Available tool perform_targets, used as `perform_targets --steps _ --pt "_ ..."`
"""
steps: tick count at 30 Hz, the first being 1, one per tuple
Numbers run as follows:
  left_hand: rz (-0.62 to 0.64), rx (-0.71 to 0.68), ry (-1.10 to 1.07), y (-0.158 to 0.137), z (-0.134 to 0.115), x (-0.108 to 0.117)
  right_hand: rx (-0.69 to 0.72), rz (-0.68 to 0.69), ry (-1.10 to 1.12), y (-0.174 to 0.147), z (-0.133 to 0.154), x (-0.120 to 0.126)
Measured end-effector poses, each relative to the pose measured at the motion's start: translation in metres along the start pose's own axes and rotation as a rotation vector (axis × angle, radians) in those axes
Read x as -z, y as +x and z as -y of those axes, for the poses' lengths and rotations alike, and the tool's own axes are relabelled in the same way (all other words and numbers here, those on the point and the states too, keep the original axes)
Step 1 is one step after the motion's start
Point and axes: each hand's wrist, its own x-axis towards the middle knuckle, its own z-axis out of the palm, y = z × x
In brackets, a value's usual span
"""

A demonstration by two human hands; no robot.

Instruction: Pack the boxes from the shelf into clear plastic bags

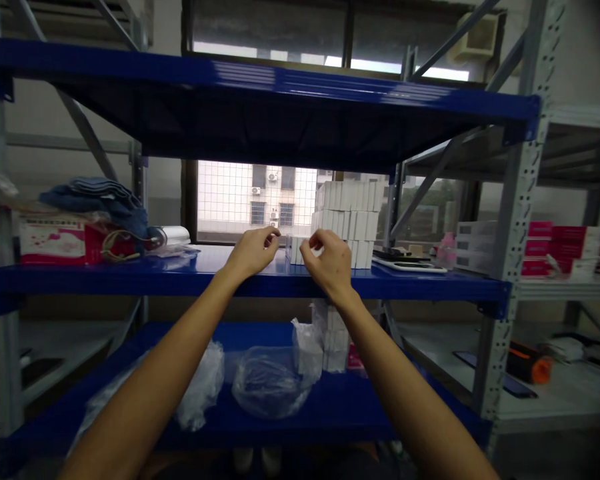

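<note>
Over the middle blue shelf [215,283], my left hand [254,253] is held out with its fingers loosely bent. A gap shows between its thumb and forefinger, and I see nothing in it. My right hand [330,261] is a short way to the right, in front of a stack of white boxes [353,223]. Its fingers are curved, the thumb and forefinger stand slightly apart, and no held thing shows. A lower row of small white boxes [295,250] stands between the two hands, close to my right fingertips; whether they touch cannot be told. My right hand hides part of the stack.
Folded denim [97,197] lies on a pink and white carton [53,240] at the left. A white tray-like thing [410,265] lies right of the stack. Below are clear plastic bags [270,383] and wrapped white boxes [307,350]. An upper blue shelf [280,79] spans overhead.
</note>
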Motion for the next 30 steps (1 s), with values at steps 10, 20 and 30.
perform_targets --steps 10,20,30 --pt "0.391 -0.017 0.067 0.008 0.04 -0.029 0.158 0.378 -0.334 0.022 -0.031 -0.053" --pt "0.292 0.278 -0.088 0.011 0.032 -0.025 0.131 0.291 -0.361 0.022 -0.025 -0.045" --pt "0.12 0.499 -0.215 0.011 0.043 -0.021 0.027 0.313 -0.169 0.02 -0.032 -0.045"
